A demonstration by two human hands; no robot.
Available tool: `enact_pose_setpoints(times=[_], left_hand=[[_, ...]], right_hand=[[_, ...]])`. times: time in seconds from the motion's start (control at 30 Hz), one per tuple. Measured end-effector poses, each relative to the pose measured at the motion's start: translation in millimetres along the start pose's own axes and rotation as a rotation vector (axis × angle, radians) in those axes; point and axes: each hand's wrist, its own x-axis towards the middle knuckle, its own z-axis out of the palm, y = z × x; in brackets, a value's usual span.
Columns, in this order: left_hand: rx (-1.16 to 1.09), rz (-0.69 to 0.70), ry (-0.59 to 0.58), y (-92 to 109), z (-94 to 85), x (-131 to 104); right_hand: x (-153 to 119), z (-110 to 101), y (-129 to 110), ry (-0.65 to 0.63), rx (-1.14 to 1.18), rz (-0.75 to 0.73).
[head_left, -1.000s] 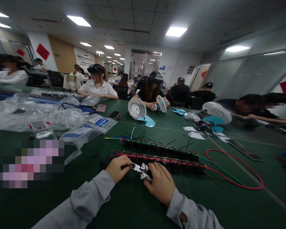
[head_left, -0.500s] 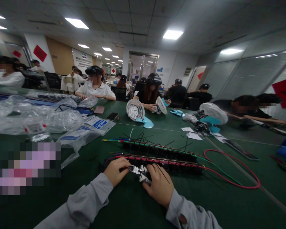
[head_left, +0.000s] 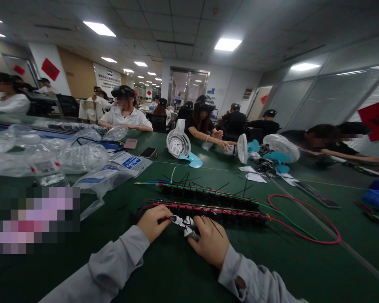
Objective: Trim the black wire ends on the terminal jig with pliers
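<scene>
My right hand [head_left: 211,239] is wrapped round the white handles of a pair of wire cutters [head_left: 188,229], whose jaws point left. At the tip of the jaws, my left hand [head_left: 152,223] pinches with thumb and fingers; what is between them is too small to make out. Just beyond both hands lies a long black strip [head_left: 240,219] with a red wire along it and black cable ties sticking out. A second such strip [head_left: 205,193], with a green wire and upright cable-tie tails, lies behind it.
Clear plastic bags [head_left: 72,158] cover the table's left side. A phone [head_left: 148,152], a white fan cage [head_left: 178,144] and a blue fan blade [head_left: 194,160] lie further back. A red wire loop [head_left: 338,235] extends right. Across the table, a co-worker's hand [head_left: 225,145] touches another fan [head_left: 242,148].
My hands and the cutters stay nearly in place, with the view shifting slightly. Across the table, the co-worker has moved a fan to the right and set it lower, near the other fan parts.
</scene>
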Motion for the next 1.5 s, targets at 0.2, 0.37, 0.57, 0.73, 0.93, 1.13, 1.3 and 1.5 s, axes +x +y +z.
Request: enact_pose_setpoints(times=[0.2, 0.37, 0.57, 0.73, 0.93, 1.13, 1.3, 1.5], left_hand=[[-0.009, 0.007, -0.007, -0.7, 0.3, -0.1], [-0.020, 0.010, 0.013, -0.1, 0.3, 0.1], [-0.008, 0.023, 0.013, 1.0, -1.3, 0.3], [-0.002, 0.013, 0.016, 0.4, -1.8, 0.4], [-0.001, 0.015, 0.021, -2.1, -0.1, 0.3], [0.018, 0.014, 0.014, -3.3, 0.7, 0.5], [0.029, 0.022, 0.009, -4.5, 1.1, 0.2], [0.018, 0.022, 0.018, -6.8, 1.8, 0.6]], right_hand=[[-0.8, 1.2, 0.5, 0.026, 0.011, -0.019], [-5.0, 5.7, 3.1, 0.093, 0.035, -0.043], [-6.4, 7.9, 4.7, 0.085, 0.037, -0.070], [-4.2, 3.4, 3.1, 0.064, 0.051, -0.070], [-4.6, 2.8, 3.7, 0.070, 0.039, -0.085], [-4.5, 6.7, 5.5, 0.075, 0.030, -0.085], [-4.9, 6.3, 5.2, 0.069, 0.037, -0.078], [-4.9, 3.7, 4.2, 0.054, 0.046, -0.085]])
